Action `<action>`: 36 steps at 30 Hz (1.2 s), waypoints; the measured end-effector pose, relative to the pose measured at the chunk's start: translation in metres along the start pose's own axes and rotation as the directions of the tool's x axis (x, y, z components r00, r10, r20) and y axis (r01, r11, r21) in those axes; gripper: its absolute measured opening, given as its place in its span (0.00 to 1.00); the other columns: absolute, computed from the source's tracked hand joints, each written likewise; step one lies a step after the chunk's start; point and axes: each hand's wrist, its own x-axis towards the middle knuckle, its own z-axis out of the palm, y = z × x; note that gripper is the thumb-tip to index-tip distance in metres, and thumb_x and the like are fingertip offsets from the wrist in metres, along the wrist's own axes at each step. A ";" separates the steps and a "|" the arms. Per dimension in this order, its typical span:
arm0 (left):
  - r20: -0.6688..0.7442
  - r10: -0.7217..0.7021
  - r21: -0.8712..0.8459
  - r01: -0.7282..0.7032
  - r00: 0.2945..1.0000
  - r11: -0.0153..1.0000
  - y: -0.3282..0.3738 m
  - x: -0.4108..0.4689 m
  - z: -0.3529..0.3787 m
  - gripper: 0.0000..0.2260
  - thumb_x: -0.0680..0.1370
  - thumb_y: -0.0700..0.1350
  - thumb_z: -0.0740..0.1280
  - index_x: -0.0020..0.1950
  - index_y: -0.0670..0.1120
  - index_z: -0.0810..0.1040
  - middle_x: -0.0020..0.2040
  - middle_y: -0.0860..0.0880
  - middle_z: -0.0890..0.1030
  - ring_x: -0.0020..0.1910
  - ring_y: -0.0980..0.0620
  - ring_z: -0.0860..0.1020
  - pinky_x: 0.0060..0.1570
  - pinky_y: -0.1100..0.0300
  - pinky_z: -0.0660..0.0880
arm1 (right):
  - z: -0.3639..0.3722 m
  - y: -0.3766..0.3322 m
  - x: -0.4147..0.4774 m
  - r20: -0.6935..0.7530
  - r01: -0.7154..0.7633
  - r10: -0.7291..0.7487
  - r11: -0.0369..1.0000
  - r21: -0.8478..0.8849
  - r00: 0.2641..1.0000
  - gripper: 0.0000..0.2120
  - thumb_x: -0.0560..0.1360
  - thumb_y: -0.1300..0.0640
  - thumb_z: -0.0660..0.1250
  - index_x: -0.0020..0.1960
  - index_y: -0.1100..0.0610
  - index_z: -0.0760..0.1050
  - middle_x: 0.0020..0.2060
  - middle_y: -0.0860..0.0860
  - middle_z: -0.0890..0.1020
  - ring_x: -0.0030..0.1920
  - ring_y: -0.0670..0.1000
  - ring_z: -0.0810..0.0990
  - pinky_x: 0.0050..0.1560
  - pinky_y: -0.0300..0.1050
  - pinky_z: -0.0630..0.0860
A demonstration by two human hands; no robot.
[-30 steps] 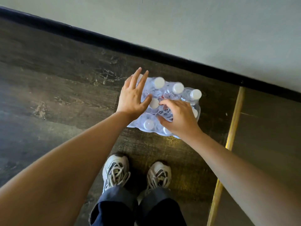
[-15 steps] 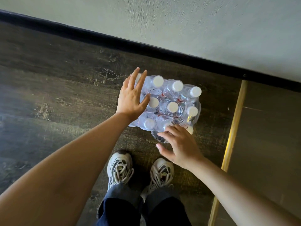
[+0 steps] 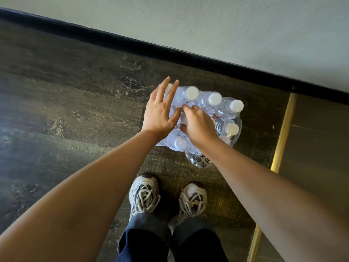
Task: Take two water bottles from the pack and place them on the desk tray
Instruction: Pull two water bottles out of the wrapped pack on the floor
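A shrink-wrapped pack of water bottles (image 3: 224, 114) with white caps stands on the dark wood floor near the wall. My left hand (image 3: 160, 112) lies flat on the pack's left side, fingers spread, holding nothing. My right hand (image 3: 200, 125) reaches into the middle of the pack, with fingers and thumb curled around the neck of a middle-row water bottle (image 3: 183, 119), which is mostly hidden by both hands. A torn flap of clear wrap (image 3: 200, 159) with printed characters hangs off the pack's near edge. No desk tray is in view.
A pale wall with a black baseboard (image 3: 170, 52) runs diagonally just behind the pack. A brass floor strip (image 3: 281, 133) lies to the right. My two sneakers, left (image 3: 144, 193) and right (image 3: 192, 199), stand just in front of the pack.
My right hand moved from the pack's near edge up into its middle and closed around a bottle neck. The torn wrap flap now lies loose in front. My left hand stayed put.
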 end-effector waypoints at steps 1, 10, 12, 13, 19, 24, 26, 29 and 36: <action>0.001 0.005 -0.009 -0.005 1.000 1.000 0.000 0.000 0.000 0.29 0.75 0.58 0.52 0.74 0.48 0.57 0.77 0.42 0.57 0.72 0.40 0.60 0.69 0.46 0.61 | 0.000 0.001 -0.001 -0.014 0.012 -0.012 1.000 0.014 1.000 0.19 0.71 0.62 0.68 0.60 0.58 0.69 0.51 0.61 0.79 0.50 0.62 0.78 0.41 0.50 0.72; 0.096 0.080 -0.265 -0.052 0.992 0.963 0.003 -0.019 -0.020 0.44 0.69 0.71 0.42 0.74 0.40 0.55 0.76 0.36 0.49 0.75 0.39 0.53 0.69 0.45 0.60 | -0.057 -0.012 -0.029 -0.139 0.064 -0.030 0.967 0.247 0.990 0.12 0.66 0.61 0.73 0.47 0.60 0.75 0.43 0.57 0.80 0.43 0.55 0.77 0.39 0.48 0.72; 0.188 0.035 -0.258 0.015 0.982 0.966 0.007 -0.023 -0.029 0.40 0.69 0.66 0.53 0.75 0.43 0.53 0.77 0.38 0.47 0.76 0.39 0.52 0.68 0.43 0.63 | -0.086 -0.023 -0.038 -0.175 0.093 -0.047 0.959 0.268 0.984 0.12 0.64 0.60 0.74 0.46 0.60 0.77 0.43 0.56 0.83 0.43 0.56 0.79 0.42 0.50 0.76; 0.226 0.018 -0.234 0.036 0.974 0.972 0.008 -0.025 -0.034 0.38 0.70 0.61 0.57 0.75 0.45 0.51 0.77 0.40 0.46 0.76 0.40 0.51 0.68 0.41 0.63 | -0.101 -0.030 -0.040 -0.191 0.114 -0.062 0.954 0.276 0.980 0.12 0.63 0.60 0.75 0.45 0.60 0.78 0.42 0.56 0.84 0.43 0.55 0.80 0.42 0.50 0.77; 0.133 0.017 -0.390 0.036 0.991 0.920 0.035 -0.037 -0.059 0.36 0.66 0.57 0.72 0.70 0.52 0.62 0.66 0.54 0.73 0.66 0.63 0.68 0.65 0.64 0.67 | -0.174 -0.070 -0.036 -0.222 0.185 -0.101 0.899 0.396 0.970 0.09 0.58 0.58 0.76 0.37 0.56 0.80 0.31 0.47 0.81 0.36 0.46 0.77 0.34 0.29 0.68; 0.003 -0.126 -0.571 0.105 0.992 0.814 0.053 -0.044 -0.076 0.29 0.61 0.59 0.74 0.58 0.64 0.66 0.48 0.63 0.78 0.49 0.63 0.79 0.51 0.61 0.78 | -0.179 -0.076 -0.023 -0.162 0.108 -0.030 0.861 0.497 0.986 0.09 0.60 0.57 0.77 0.38 0.55 0.80 0.31 0.48 0.81 0.33 0.44 0.76 0.33 0.32 0.69; -0.001 -0.131 -0.550 0.109 0.991 0.828 0.049 -0.043 -0.081 0.29 0.60 0.59 0.75 0.57 0.59 0.68 0.46 0.62 0.79 0.47 0.63 0.79 0.50 0.60 0.79 | -0.170 -0.079 -0.017 -0.174 0.101 -0.008 0.840 0.533 0.985 0.09 0.63 0.55 0.76 0.40 0.56 0.79 0.30 0.46 0.78 0.32 0.43 0.73 0.32 0.30 0.67; 0.016 -0.152 -0.537 0.136 0.988 0.832 0.043 -0.040 -0.082 0.27 0.61 0.56 0.77 0.57 0.54 0.72 0.46 0.59 0.81 0.47 0.61 0.80 0.51 0.58 0.79 | -0.158 -0.073 -0.012 -0.179 0.102 0.040 0.693 0.713 0.983 0.05 0.70 0.53 0.70 0.45 0.52 0.77 0.32 0.49 0.77 0.29 0.45 0.75 0.30 0.38 0.72; 0.059 -0.138 -0.542 0.148 0.989 0.827 0.042 -0.041 -0.081 0.27 0.63 0.55 0.76 0.58 0.55 0.70 0.48 0.62 0.79 0.49 0.68 0.78 0.47 0.73 0.75 | -0.071 -0.001 -0.034 0.037 -0.373 0.372 0.914 0.163 0.928 0.17 0.74 0.56 0.65 0.62 0.57 0.69 0.57 0.58 0.78 0.54 0.55 0.77 0.55 0.50 0.73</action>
